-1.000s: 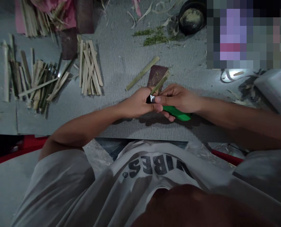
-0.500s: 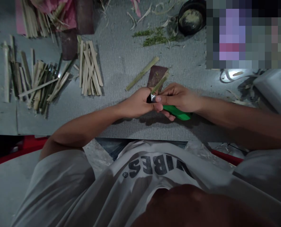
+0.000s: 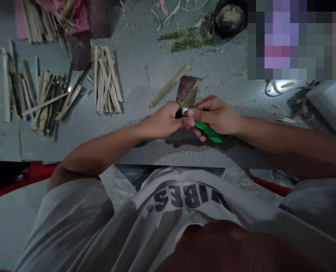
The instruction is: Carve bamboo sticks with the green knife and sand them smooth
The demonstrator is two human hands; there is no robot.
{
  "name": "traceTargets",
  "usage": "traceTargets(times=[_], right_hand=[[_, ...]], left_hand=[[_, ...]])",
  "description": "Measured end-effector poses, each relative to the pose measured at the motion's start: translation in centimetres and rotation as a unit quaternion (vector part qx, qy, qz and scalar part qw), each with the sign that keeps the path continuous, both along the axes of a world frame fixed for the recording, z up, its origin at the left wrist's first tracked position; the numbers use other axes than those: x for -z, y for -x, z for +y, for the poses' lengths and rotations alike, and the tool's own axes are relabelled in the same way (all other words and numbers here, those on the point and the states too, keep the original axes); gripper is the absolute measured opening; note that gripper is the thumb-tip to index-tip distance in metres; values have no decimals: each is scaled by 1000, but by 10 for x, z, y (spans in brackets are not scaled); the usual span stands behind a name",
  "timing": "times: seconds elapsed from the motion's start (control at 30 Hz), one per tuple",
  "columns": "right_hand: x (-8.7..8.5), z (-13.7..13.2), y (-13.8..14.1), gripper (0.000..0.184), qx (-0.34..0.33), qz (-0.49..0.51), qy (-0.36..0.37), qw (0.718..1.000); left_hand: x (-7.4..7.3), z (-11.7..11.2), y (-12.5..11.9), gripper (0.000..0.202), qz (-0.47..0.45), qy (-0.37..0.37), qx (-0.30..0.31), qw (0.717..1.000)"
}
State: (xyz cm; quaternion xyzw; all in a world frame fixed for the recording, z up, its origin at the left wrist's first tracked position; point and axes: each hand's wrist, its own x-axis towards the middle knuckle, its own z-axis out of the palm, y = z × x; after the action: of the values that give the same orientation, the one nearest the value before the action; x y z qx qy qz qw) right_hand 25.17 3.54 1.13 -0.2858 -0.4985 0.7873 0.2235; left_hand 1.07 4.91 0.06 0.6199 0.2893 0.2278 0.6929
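Although the cloth folds over its first letter, the grey print on the white shirt (image 3: 185,198) reads "IBES", upside down to the camera. Both forearms come in from 7 and 4 o'clock and meet over the near part of the grey table (image 3: 145,68). The left hand (image 3: 164,122) is curled into a closed fist around the lower end of a bamboo strip (image 3: 191,94), which slants out of it toward 1 o'clock. The right hand (image 3: 216,115) touches the left, its fingers wrapped tight around a green-handled knife (image 3: 210,132), forefinger stretched along the top; the short bright blade (image 3: 185,110) lies against the strip just where the two hands meet. Behind the strip lies a dark brown sheet (image 3: 185,84), with a loose strip (image 3: 170,86) at its 10 o'clock. At 9 o'clock from the hands sits a small stack of pale strips (image 3: 105,81), farther out a larger mixed heap (image 3: 40,98). Green shavings (image 3: 185,43) and a dark bowl (image 3: 230,17) lie at 12 to 1 o'clock.
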Motion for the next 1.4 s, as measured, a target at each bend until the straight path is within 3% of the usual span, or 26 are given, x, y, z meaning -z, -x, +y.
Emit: traceTargets(times=[0.1,0.27,0.47,0.7,0.93,1.1,1.23,1.4], right_hand=[[-4,-1,2,68,12,-7,-5,1000],[-7,2,1,70,-51,-29,28,998],[-1,3,0,69,-44,-24,14,999],[-6,-7,8,73,29,-4,-2,1000],[-5,-6,7,71,59,1,-19,998],[0,0,-1,70,3,-18,-19,1000],[-2,4,-4,70,-39,-41,3,998],[-5,2,1,68,-3,-25,10,1000]], left_hand=[[0,1,0,85,-3,15,1,1000],[3,6,-2,84,16,15,-5,1000],[-2,5,-1,79,11,17,21,1000],[-5,6,5,61,24,31,33,999],[-6,6,3,66,7,41,23,999],[-7,6,3,61,35,27,12,999],[-7,6,1,69,44,21,12,999],[-8,4,0,67,43,22,17,999]])
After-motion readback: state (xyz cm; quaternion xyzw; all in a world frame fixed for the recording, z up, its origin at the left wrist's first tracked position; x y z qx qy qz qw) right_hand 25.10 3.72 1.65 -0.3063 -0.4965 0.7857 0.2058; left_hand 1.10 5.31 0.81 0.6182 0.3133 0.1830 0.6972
